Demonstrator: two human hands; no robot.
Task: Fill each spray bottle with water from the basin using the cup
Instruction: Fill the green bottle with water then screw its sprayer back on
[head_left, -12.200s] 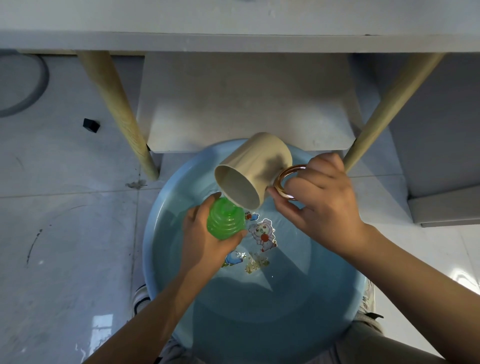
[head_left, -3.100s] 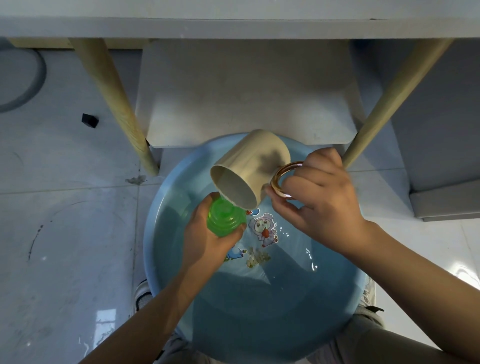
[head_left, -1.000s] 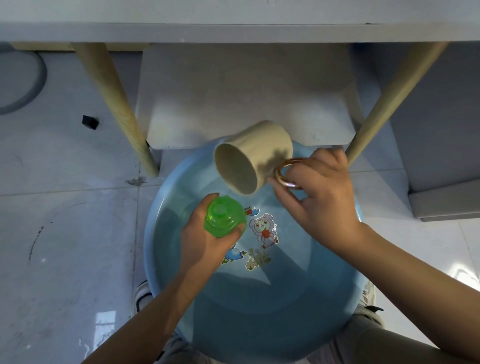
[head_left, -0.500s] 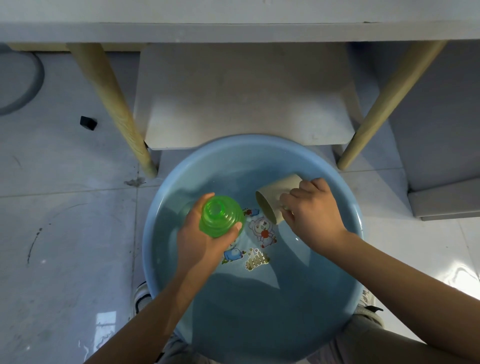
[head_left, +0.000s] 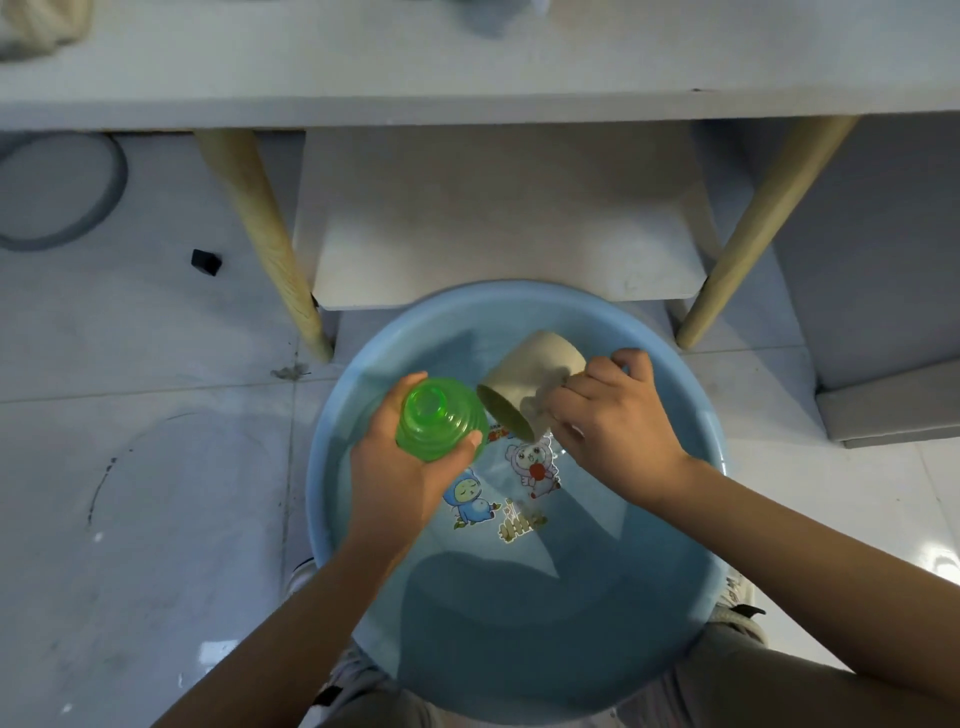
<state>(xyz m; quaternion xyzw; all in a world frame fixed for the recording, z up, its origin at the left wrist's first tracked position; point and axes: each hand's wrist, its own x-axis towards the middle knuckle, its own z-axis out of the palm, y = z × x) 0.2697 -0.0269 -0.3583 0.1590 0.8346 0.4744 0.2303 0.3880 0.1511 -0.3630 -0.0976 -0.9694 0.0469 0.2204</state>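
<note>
Blue basin: L hand grips bottle (cup in R hand).

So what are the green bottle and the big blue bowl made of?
The green bottle looks like see-through plastic: light glows through its ridged sides. The blue basin looks like smooth, shiny plastic too, with cartoon stickers showing on its bottom through the water. Neither can be told for sure by look alone.

Left hand grips the green bottle over the blue basin; right hand holds the tilted beige cup just beside it.
</note>
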